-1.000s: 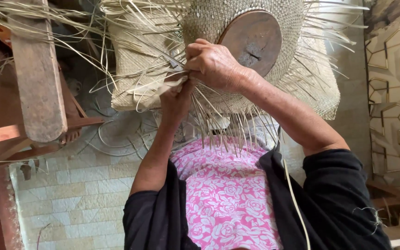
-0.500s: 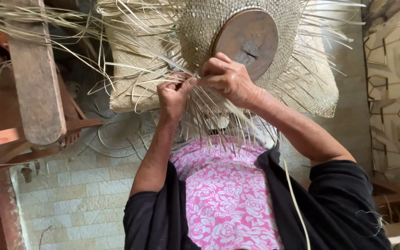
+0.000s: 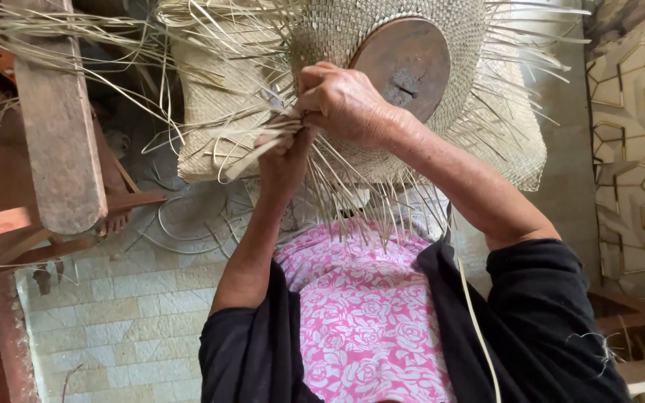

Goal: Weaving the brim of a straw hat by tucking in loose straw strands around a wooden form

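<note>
Far out to the left of the fingers, a worn wooden plank is leaning over a reddish wooden frame, with loose pale straw strands trailing across its top. Below it, a pale tiled floor is showing.

Moving right, the left hand is reaching up from below, its fingers closing around a small bundle of straw strands at the edge of the woven straw hat. The brim is spreading out to the left of and above these fingers, and unwoven ends are fanning downward just beneath them.

Directly above and touching it, the right hand is curling over the same spot, its fingers pinching strands against the weave; exactly which strands each finger is holding cannot be told. Just to the right of these fingers, a round dark wooden block is sitting inside the hat's crown.

Below both hands, a pink flowered cloth is lying between black sleeves. Farthest right, a wall with a gold hexagon pattern is standing well apart from the fingers.
</note>
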